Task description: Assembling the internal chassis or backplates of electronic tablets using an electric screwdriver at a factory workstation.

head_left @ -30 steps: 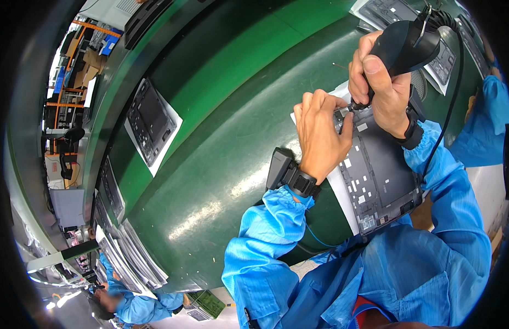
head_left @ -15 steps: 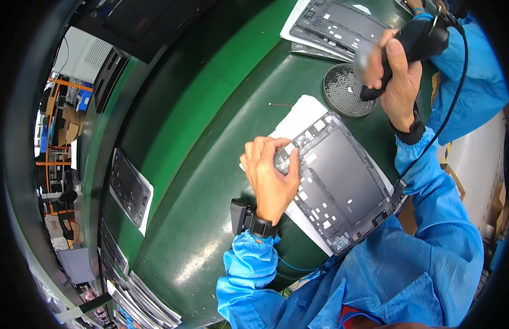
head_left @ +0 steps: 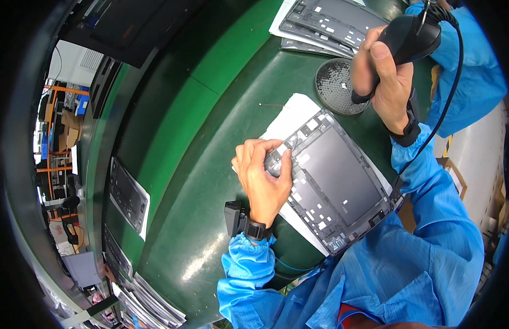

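Observation:
My left hand (head_left: 262, 181) grips the upper left edge of a dark, thin rectangular housing panel (head_left: 339, 178), its thumb on top. Small white labels dot the panel, which lies tilted over white paper (head_left: 295, 114). My right hand (head_left: 390, 88) is wrapped round a black corded electric screwdriver (head_left: 410, 38) with a metal hook at its top. Blur hides some of those fingers. The driver's lower end is over a round dish (head_left: 330, 90) with a honeycomb-like grid, beyond the panel; whether they touch, I cannot tell.
Similar dark panels (head_left: 334, 22) are stacked with paper at the far side. Another panel (head_left: 125, 194) lies on paper to the left, near a paper stack (head_left: 150, 301). A black cord (head_left: 456, 90) hangs by my right arm. Another person's blue sleeve (head_left: 476, 82) is at upper right.
The whole view has shifted slightly, moving the panel and hands a little left in the picture. My left hand keeps its hold, and the screwdriver stays in my right hand over the dish.

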A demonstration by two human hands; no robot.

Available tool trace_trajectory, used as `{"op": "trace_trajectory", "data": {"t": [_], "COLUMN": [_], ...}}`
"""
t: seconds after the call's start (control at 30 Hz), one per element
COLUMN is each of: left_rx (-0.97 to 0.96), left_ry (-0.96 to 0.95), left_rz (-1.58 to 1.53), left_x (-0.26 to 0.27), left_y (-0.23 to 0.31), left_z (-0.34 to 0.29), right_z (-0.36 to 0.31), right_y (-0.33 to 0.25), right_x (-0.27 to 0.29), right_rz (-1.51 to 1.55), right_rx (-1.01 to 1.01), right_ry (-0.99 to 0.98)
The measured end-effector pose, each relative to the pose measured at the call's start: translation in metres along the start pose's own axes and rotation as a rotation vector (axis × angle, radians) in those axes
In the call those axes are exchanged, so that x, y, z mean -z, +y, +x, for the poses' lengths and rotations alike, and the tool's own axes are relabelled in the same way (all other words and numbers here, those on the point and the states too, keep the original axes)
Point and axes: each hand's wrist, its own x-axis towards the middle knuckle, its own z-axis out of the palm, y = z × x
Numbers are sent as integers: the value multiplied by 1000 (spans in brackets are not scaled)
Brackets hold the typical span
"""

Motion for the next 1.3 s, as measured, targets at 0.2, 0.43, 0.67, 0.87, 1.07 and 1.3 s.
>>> {"op": "trace_trajectory", "data": {"t": [0.2, 0.43, 0.67, 0.87, 1.07, 1.3], "left_rx": [0, 1, -26, -5, 78, 116], "left_ry": [6, 14, 58, 161, 161, 139], "left_rz": [1, 7, 4, 57, 33, 3], "left_x": [1, 1, 0, -3, -3, -2], "left_y": [0, -2, -5, -3, -3, -3], "left_z": [0, -2, -5, -10, -11, -11], "right_z": [-1, -4, -3, -12, -38, -42], "right_y": [2, 2, -4, -32, -5, -1], "right_x": [-3, -3, -13, -97, -138, -145], "right_rz": [-1, -13, 1, 195, 273, 253], "right_rx": [2, -1, -4, -32, -136, -133], "right_ry": [2, -17, -22, -187, -328, -304]}}
